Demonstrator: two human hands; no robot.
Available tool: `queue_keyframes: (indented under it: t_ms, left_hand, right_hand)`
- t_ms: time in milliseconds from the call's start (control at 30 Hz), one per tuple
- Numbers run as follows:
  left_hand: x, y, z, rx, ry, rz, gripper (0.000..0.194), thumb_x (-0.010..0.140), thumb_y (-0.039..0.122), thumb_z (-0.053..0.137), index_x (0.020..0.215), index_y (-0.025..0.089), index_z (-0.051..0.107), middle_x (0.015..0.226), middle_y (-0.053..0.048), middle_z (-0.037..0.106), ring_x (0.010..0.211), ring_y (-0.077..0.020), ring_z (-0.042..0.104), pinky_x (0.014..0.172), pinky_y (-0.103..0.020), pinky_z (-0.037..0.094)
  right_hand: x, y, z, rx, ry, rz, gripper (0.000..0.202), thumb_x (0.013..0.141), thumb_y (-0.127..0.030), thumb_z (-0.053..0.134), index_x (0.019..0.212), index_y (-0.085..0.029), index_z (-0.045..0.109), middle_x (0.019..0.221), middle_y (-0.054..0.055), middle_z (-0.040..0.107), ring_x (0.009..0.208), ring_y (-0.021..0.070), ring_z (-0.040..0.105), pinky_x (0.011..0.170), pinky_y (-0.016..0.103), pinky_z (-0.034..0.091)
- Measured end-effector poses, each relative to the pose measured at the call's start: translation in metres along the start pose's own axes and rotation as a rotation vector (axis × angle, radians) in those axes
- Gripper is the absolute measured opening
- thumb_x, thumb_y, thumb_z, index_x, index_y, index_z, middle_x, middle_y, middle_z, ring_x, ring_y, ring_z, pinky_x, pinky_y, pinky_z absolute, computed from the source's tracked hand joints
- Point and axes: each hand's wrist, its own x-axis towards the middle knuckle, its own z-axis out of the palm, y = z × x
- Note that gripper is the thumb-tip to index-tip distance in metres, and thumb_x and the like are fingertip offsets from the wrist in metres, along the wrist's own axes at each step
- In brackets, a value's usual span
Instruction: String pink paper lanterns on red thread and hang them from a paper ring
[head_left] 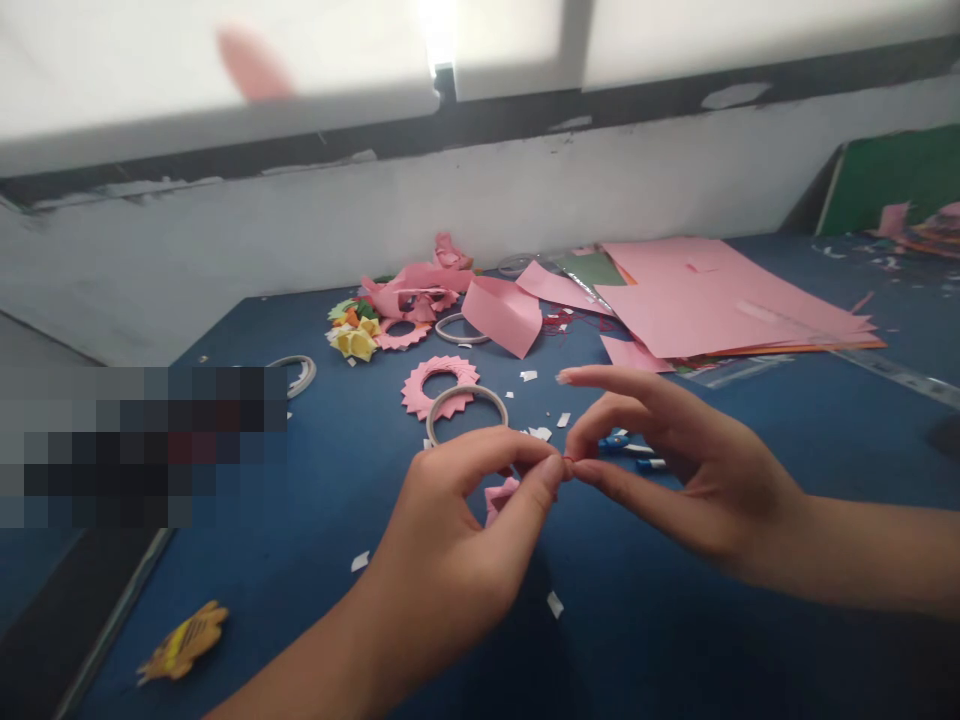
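Observation:
Above the middle of the blue table, my left hand (480, 520) and my right hand (675, 465) meet at the fingertips. Both pinch at a short bit of red thread (568, 461), most of it covered by the fingers. My right index finger is stretched out, away from the pinch. A folded pink paper piece (498, 498) shows behind my left thumb; whether my left hand touches it I cannot tell. Just beyond lie a pleated pink paper ring (412, 388) and a roll of tape (504, 400), its edge overlapping the ring.
Pink paper sheets (720, 300) lie at the back right beside a clear ruler (892, 370). Folded paper pieces (356, 338) are heaped at the back. Another tape roll (302, 375), white paper scraps (540, 434) and a yellow-brown cutout (186, 640) lie about. A wall (465, 200) stands behind.

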Motion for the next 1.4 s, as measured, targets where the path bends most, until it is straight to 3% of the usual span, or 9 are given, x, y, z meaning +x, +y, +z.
queue_keyframes:
  t_ms: [233, 333, 467, 633, 833, 967, 1167, 1300, 1400]
  left_hand:
    - [0.004, -0.005, 0.009, -0.434, -0.161, -0.18, 0.032, 0.089, 0.036, 0.05, 0.067, 0.015, 0.06, 0.063, -0.003, 0.064, 0.065, -0.0167, 0.063, 0.069, -0.028, 0.049]
    - [0.003, -0.013, 0.017, -0.636, -0.246, -0.183, 0.037, 0.09, 0.04, 0.05, 0.062, 0.015, 0.056, 0.057, -0.001, 0.061, 0.053, -0.0133, 0.06, 0.06, -0.026, 0.048]
    - [0.001, -0.021, 0.021, -0.784, -0.266, -0.243, 0.039, 0.086, 0.044, 0.056, 0.06, 0.015, 0.056, 0.056, 0.0, 0.056, 0.049, -0.0129, 0.058, 0.048, -0.024, 0.044]
    - [0.001, -0.022, 0.021, -0.715, -0.211, -0.254, 0.036, 0.083, 0.042, 0.061, 0.06, 0.015, 0.059, 0.052, 0.003, 0.053, 0.041, -0.007, 0.052, 0.039, -0.018, 0.036]
    - [-0.001, -0.018, 0.023, -0.686, -0.175, -0.269, 0.024, 0.081, 0.04, 0.065, 0.084, 0.017, 0.072, 0.05, 0.004, 0.054, 0.046, -0.0108, 0.06, 0.045, -0.02, 0.047]
    - [0.0, -0.017, 0.023, -0.643, -0.175, -0.289, 0.024, 0.081, 0.038, 0.064, 0.083, 0.016, 0.072, 0.052, 0.001, 0.06, 0.045, -0.0112, 0.059, 0.045, -0.02, 0.047]
    - [-0.001, -0.015, 0.02, -0.579, -0.109, -0.24, 0.021, 0.079, 0.036, 0.064, 0.078, 0.016, 0.072, 0.052, 0.002, 0.055, 0.047, -0.0091, 0.054, 0.047, -0.019, 0.044]
    - [0.0, -0.012, 0.019, -0.538, -0.096, -0.223, 0.023, 0.077, 0.035, 0.064, 0.073, 0.014, 0.069, 0.057, -0.001, 0.06, 0.051, -0.0112, 0.056, 0.051, -0.022, 0.046]
    - [0.0, -0.01, 0.02, -0.518, -0.115, -0.265, 0.024, 0.078, 0.037, 0.062, 0.078, 0.014, 0.069, 0.053, 0.0, 0.057, 0.046, -0.0123, 0.055, 0.045, -0.023, 0.044]
  right_hand:
    - [0.006, -0.007, -0.001, 0.306, 0.076, 0.142, 0.047, 0.079, -0.022, 0.071, 0.121, -0.028, 0.049, 0.073, -0.005, 0.066, 0.076, 0.0099, 0.063, 0.077, 0.023, 0.051]
    - [0.007, -0.007, -0.001, 0.4, 0.098, 0.193, 0.049, 0.075, -0.018, 0.074, 0.118, -0.027, 0.052, 0.071, -0.006, 0.066, 0.076, 0.0108, 0.064, 0.076, 0.023, 0.053]
    - [0.006, -0.007, -0.001, 0.498, 0.089, 0.252, 0.048, 0.073, -0.012, 0.074, 0.114, -0.028, 0.055, 0.069, -0.007, 0.067, 0.075, 0.0096, 0.065, 0.073, 0.02, 0.054]
    - [0.006, -0.006, 0.0, 0.557, 0.087, 0.292, 0.048, 0.073, -0.012, 0.075, 0.114, -0.028, 0.056, 0.07, -0.007, 0.067, 0.072, 0.0081, 0.065, 0.07, 0.017, 0.053]
    - [0.004, -0.004, 0.001, 0.647, 0.043, 0.362, 0.042, 0.077, -0.019, 0.073, 0.114, -0.027, 0.055, 0.074, -0.005, 0.066, 0.068, 0.0072, 0.064, 0.065, 0.017, 0.052]
    - [0.005, -0.005, 0.001, 0.625, 0.027, 0.371, 0.044, 0.077, -0.022, 0.073, 0.117, -0.027, 0.053, 0.077, -0.004, 0.067, 0.07, 0.0085, 0.063, 0.065, 0.019, 0.051]
    - [0.008, -0.003, -0.003, 0.541, -0.063, 0.395, 0.052, 0.08, -0.03, 0.069, 0.125, -0.025, 0.045, 0.085, 0.001, 0.066, 0.076, 0.0141, 0.064, 0.069, 0.027, 0.052]
    - [0.009, 0.001, -0.005, 0.485, -0.114, 0.341, 0.055, 0.079, -0.028, 0.071, 0.127, -0.024, 0.044, 0.081, 0.001, 0.063, 0.075, 0.0137, 0.062, 0.067, 0.027, 0.051]
    - [0.009, 0.002, -0.006, 0.478, -0.118, 0.306, 0.05, 0.08, -0.026, 0.07, 0.124, -0.025, 0.047, 0.078, -0.001, 0.062, 0.073, 0.0118, 0.061, 0.066, 0.024, 0.05]
